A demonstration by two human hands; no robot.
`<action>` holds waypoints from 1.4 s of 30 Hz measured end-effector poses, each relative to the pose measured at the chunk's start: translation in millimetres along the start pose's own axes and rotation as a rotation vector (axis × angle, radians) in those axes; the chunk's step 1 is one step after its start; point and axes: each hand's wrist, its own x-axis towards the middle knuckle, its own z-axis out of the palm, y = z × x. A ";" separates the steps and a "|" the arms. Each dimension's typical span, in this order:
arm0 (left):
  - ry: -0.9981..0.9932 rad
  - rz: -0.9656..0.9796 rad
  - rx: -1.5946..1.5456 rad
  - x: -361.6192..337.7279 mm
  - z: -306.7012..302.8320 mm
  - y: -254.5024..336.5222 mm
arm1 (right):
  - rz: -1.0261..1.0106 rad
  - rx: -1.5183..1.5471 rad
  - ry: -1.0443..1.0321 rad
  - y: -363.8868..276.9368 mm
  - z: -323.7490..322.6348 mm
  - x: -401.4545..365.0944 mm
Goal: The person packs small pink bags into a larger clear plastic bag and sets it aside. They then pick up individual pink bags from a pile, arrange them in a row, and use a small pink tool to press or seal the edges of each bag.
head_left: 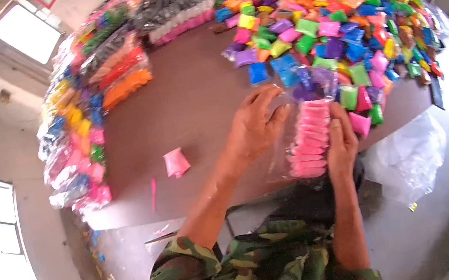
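Pack handling in hand: right fingers (pixel 346 128) pinch pink pack (pixel 311 140); left fingers (pixel 262 97) curl near its film, pinch unclear. Packet (pixel 176 163) on tabletop (pixel 186 87), left of both. Next move likely needs light film grip.

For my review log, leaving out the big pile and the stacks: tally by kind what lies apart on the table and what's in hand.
Loose pink packet: 1
Thin pink strip: 1
Clear bag of pink packets, in the right hand: 1 (contents too blurred to count)
Total: 3
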 end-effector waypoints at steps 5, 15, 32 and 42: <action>-0.070 -0.370 0.551 -60.3 -114.8 -46.5 | 0.018 0.005 0.025 -12.5 0.0 -0.6; -0.063 -0.683 0.303 -140.2 -204.5 -103.5 | -0.026 -0.016 0.008 -10.8 -1.6 -1.7; -0.183 -0.635 0.105 -105.7 -164.4 -43.8 | -0.016 0.069 0.027 -6.9 -2.0 -2.9; 0.203 -0.260 0.472 -102.6 -99.8 -61.8 | 0.008 0.092 0.040 -10.6 -0.6 -3.6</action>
